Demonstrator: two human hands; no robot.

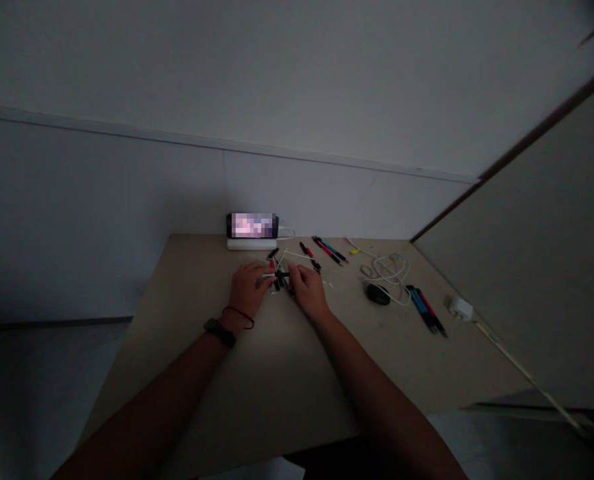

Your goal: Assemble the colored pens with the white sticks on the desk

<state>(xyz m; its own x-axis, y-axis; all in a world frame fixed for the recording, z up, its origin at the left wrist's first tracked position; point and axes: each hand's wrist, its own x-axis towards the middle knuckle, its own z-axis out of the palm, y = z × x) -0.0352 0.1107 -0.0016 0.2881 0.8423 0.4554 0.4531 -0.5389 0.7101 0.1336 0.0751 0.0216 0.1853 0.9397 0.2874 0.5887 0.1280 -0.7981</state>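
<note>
My left hand [249,287] and my right hand [307,287] meet over the table, fingers pinched. Between them runs a slim pen [282,274], dark toward my right fingers. A thin pale length of it, perhaps a refill, sits in my left fingertips. Whether the two lengths are joined, I cannot tell. Beneath and behind my hands lie loose black and red pen parts [272,264] and thin white sticks like refills [299,255], partly covered by my fingers. Just beyond my right hand rest a black and a red pen piece [309,253].
A phone [253,226] leans on a white stand [251,245] against the wall. Blue, red and black pens [331,250] lie at the back, and more pens [427,311] at right. A coiled white cable [387,270], black mouse [377,294] and white plug [461,308] are rightward.
</note>
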